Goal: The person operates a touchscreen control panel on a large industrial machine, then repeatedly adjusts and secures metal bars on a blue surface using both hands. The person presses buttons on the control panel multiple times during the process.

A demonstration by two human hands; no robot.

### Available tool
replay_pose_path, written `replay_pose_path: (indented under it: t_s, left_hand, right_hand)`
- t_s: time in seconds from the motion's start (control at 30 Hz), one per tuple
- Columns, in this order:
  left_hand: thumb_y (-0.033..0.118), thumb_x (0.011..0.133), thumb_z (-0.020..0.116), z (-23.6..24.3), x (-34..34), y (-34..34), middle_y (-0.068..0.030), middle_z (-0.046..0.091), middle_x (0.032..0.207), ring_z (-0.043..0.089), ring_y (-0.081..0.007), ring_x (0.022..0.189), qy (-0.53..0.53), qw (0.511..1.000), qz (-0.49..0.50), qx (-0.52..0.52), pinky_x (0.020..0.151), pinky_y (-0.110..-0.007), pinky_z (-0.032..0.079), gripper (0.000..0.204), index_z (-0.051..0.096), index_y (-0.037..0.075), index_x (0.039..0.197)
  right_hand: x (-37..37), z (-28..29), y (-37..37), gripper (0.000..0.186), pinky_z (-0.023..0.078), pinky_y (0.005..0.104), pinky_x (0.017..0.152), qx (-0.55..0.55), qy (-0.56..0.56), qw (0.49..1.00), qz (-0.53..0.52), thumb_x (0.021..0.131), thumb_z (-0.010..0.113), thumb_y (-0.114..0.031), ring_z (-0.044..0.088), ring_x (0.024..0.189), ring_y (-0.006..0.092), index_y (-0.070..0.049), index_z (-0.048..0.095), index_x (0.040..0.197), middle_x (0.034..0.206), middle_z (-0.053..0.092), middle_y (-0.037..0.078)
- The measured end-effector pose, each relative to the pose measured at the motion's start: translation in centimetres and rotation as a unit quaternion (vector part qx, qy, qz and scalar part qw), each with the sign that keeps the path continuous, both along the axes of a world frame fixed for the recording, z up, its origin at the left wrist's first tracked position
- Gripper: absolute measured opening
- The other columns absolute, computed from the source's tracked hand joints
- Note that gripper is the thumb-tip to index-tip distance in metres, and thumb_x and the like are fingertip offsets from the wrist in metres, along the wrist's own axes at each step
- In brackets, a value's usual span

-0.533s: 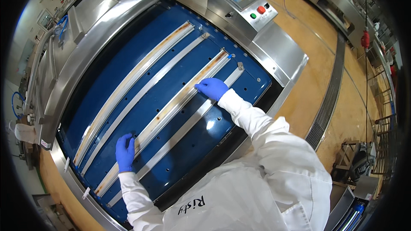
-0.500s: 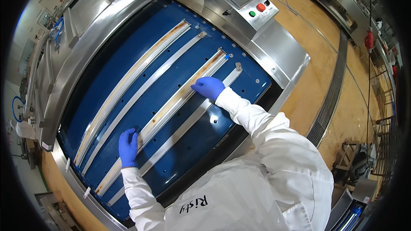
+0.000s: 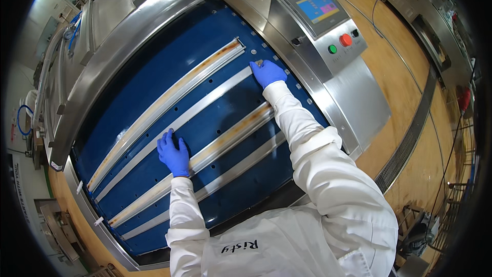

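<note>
Several long curved metal bars lie side by side on the blue bed (image 3: 154, 87) of a stainless steel machine. My right hand (image 3: 267, 73), in a blue glove, reaches far forward, its fingers curled over the right end of the second metal bar (image 3: 205, 103). My left hand (image 3: 173, 153), also gloved, lies flat with fingers spread, its fingertips at that same bar and its palm near the stained third bar (image 3: 230, 137). Beyond the second bar lies a stained first bar (image 3: 189, 77). A plain fourth bar (image 3: 246, 161) is nearest me. White coat sleeves cover both arms.
A control box with a screen (image 3: 319, 7), a green button (image 3: 332, 49) and a red button (image 3: 346, 40) stands at the bed's right corner. The steel rim (image 3: 102, 66) frames the bed. A floor drain grate (image 3: 410, 143) runs along the right. Hoses and fittings (image 3: 23, 118) sit at the left.
Both hands have moved away from me, from the stained third bar to the second bar. The right hand reached to the bar's far right end, and my head has leaned in.
</note>
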State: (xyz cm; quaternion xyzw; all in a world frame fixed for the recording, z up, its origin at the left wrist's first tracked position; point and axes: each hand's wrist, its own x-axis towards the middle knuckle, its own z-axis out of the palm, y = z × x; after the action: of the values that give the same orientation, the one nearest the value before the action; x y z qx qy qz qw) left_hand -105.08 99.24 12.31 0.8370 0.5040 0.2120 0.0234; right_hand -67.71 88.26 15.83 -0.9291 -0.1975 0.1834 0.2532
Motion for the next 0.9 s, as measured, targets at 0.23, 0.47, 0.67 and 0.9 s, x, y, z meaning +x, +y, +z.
replay_pose_path:
  t_s: [0.23,0.47,0.67,0.9]
  left_hand:
    - [0.025,0.084,0.073,0.7,2.7,0.0,-0.0112,0.063,0.104,0.055,-0.0323,0.1,-0.06,0.997,0.008,0.044,0.088,-0.044,0.046,0.027,0.071,0.017,0.109]
    - [0.018,0.086,0.071,0.3,3.0,1.6,-0.0098,0.065,0.091,0.057,-0.0319,0.091,-0.089,0.995,-0.021,0.042,0.083,-0.043,0.045,0.01,0.071,0.012,0.093]
    - [0.018,0.086,0.07,0.0,3.3,1.4,-0.0098,0.065,0.092,0.057,-0.0319,0.091,-0.105,0.993,-0.018,0.056,0.082,-0.043,0.045,0.009,0.071,0.012,0.092]
    - [0.018,0.087,0.069,-0.2,3.2,1.6,-0.0095,0.064,0.093,0.056,-0.0321,0.094,-0.105,0.993,-0.017,0.058,0.083,-0.044,0.044,0.008,0.071,0.013,0.092]
  right_hand:
    - [1.7,-0.1,2.4,0.053,0.049,0.0426,0.096,-0.07,-0.016,0.997,0.031,0.091,0.051,-0.053,0.062,0.113,0.0352,-0.009,0.069,0.115,0.12,0.067,0.017]
    - [1.6,-0.2,2.6,0.044,0.05,0.0425,0.094,-0.085,-0.036,0.994,0.053,0.095,0.05,-0.046,0.064,0.111,0.0327,-0.01,0.069,0.113,0.117,0.068,0.014]
    - [2.5,-1.6,1.8,0.03,0.051,0.0425,0.089,-0.028,-0.145,0.98,0.132,0.094,0.056,-0.034,0.065,0.104,0.0318,-0.012,0.066,0.112,0.111,0.069,0.01]
    - [4.8,-2.6,0.5,0.008,0.051,0.041,0.082,0.134,-0.195,0.937,0.255,0.088,0.065,-0.019,0.064,0.092,0.0306,-0.014,0.066,0.094,0.1,0.066,0.006]
